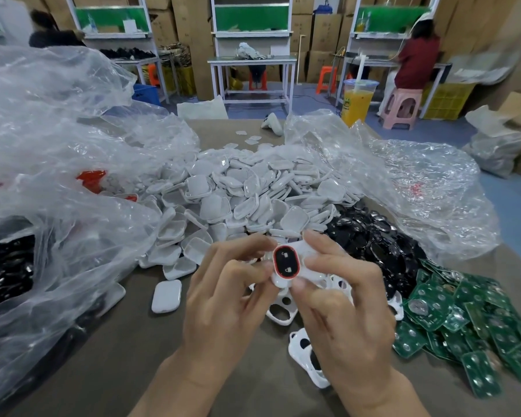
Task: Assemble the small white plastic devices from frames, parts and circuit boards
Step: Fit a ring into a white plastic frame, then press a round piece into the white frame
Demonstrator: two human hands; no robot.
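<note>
Both hands hold one small white device (287, 264) above the table; its face shows a black oval pad with a red rim. My left hand (223, 299) pinches its left edge and my right hand (340, 299) grips its right side and bottom. Behind them rises a big heap of white plastic shells (241, 194). A pile of black oval pads (370, 236) lies to the right, and green circuit boards (460, 320) spread at the near right. White frames with holes (283, 308) lie under my hands, and another frame (304, 356) sits nearer me.
Crumpled clear plastic bags (57, 164) cover the left; another clear bag (418, 188) lies at the right. One white shell (166, 296) lies alone on the brown table (118, 356). A cup of orange drink (357, 100) stands at the far edge. People sit at benches beyond.
</note>
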